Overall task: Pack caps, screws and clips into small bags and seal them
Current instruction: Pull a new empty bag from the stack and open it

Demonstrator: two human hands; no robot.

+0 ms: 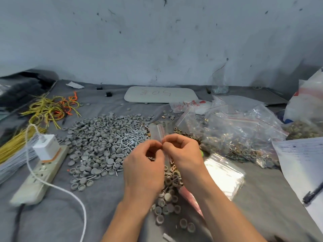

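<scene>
At the far left of the grey desk [57,219], loose yellow wires [50,109] lie behind a power strip [40,173]. A white charger [46,146] is plugged into the strip, and its white cable [70,193] loops toward the near edge. Just right of the strip spreads a wide pile of grey caps [94,137], and a heap of silver screws [129,137] lies against the pile's right side. In the middle, the left hand [145,165] and the right hand [183,154] meet above the desk. The fingers of both are curled, pinching one small bag [157,131] whose clear end sticks up past the fingertips. What the bag contains cannot be told. Further right lie filled bags [236,133], with a stack of empty bags [225,172] nearer. At the right edge, a pen [312,194] rests on a paper sheet [300,154].
</scene>
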